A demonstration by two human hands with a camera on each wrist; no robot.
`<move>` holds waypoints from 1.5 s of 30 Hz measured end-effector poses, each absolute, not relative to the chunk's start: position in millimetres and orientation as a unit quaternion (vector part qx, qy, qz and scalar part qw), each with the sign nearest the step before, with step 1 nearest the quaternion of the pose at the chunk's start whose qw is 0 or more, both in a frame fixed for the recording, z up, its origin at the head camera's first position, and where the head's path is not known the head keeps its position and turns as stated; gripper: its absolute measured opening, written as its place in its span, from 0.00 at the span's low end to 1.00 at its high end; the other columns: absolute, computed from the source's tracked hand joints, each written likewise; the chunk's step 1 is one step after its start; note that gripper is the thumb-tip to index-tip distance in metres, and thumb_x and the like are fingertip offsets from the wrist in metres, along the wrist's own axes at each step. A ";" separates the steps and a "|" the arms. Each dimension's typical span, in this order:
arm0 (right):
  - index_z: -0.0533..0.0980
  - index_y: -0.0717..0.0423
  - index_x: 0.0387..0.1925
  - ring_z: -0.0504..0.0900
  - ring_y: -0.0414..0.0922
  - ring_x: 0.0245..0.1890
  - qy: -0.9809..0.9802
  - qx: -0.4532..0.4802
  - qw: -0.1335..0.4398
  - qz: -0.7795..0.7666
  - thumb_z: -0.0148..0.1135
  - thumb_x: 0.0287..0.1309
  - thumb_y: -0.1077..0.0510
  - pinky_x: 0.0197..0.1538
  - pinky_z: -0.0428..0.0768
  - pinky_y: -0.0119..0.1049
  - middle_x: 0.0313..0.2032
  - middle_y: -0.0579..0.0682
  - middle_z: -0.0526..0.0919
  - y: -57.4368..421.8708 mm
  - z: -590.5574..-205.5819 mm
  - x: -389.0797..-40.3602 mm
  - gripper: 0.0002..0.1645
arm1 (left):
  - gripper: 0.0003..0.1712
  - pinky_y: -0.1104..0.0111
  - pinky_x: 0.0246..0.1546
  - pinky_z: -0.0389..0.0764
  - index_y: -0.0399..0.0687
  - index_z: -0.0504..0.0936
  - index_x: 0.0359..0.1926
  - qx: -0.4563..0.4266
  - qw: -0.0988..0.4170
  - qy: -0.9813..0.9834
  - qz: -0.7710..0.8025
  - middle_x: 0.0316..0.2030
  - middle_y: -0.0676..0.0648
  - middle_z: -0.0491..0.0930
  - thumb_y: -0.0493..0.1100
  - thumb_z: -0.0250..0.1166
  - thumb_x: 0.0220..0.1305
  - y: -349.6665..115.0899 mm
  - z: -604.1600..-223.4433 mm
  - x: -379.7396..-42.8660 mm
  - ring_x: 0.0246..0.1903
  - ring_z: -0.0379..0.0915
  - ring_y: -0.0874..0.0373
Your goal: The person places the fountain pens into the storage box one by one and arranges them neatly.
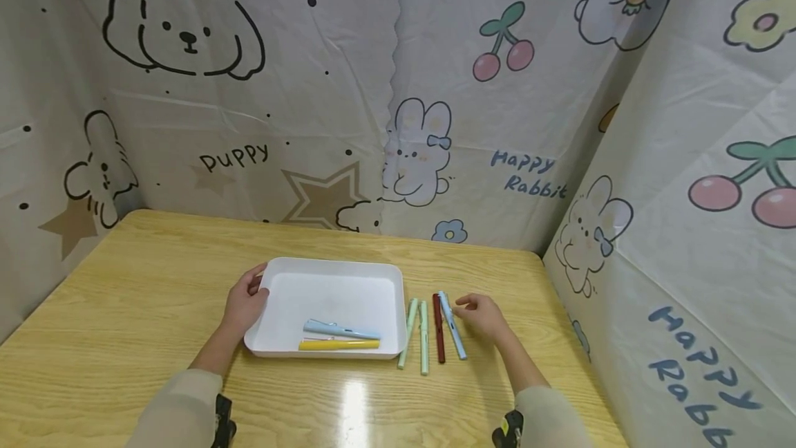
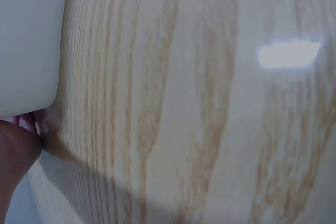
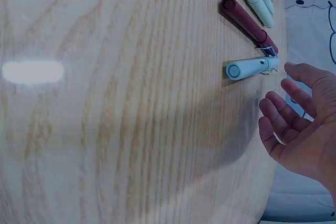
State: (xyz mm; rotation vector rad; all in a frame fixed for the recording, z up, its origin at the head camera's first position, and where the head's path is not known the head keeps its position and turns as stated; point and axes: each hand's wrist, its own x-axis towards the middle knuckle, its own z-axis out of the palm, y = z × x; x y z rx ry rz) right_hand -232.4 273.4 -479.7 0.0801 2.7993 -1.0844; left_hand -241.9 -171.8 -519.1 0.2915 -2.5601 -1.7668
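A white tray [image 1: 336, 289] lies on the table, its left rim gripped by my left hand [image 1: 245, 303], thumb over the edge. In the left wrist view only part of that hand [image 2: 18, 142] shows, under the tray's corner. A light blue pen [image 1: 342, 330] and a yellow pen [image 1: 338, 345] lie inside near the front wall. My right hand [image 1: 484, 314] is beside another light blue pen [image 1: 454, 327], fingers loosely bent around nothing; in the right wrist view a small gap separates this hand [image 3: 299, 119] from that pen [image 3: 249, 69].
Right of the tray lie a dark red pen [image 1: 439, 330] and two light green pens, one [image 1: 408, 334] against the tray's side and one [image 1: 424, 337] beside it. Printed cloth [image 1: 348, 102] hangs behind the wooden table [image 1: 155, 275] and along both sides.
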 end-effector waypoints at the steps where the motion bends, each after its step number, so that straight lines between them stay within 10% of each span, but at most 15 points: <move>1: 0.78 0.63 0.45 0.76 0.47 0.39 0.929 0.030 0.066 -0.362 0.61 0.58 0.55 0.41 0.75 0.39 0.39 0.56 0.80 273.1 -481.0 -232.0 0.17 | 0.32 0.57 0.56 0.70 0.44 0.56 0.71 0.093 0.009 -0.819 -0.566 0.62 0.32 0.64 0.34 0.45 0.65 -171.6 -518.9 -241.9 0.58 0.64 0.43; 45: 0.77 0.63 0.46 0.74 0.44 0.32 0.884 0.124 0.050 -0.447 0.61 0.55 0.56 0.32 0.73 0.31 0.34 0.54 0.76 257.2 -507.9 -226.1 0.19 | 0.32 0.61 0.54 0.70 0.43 0.56 0.70 0.092 0.012 -0.816 -0.571 0.62 0.32 0.65 0.33 0.45 0.64 -171.8 -515.8 -239.5 0.58 0.65 0.44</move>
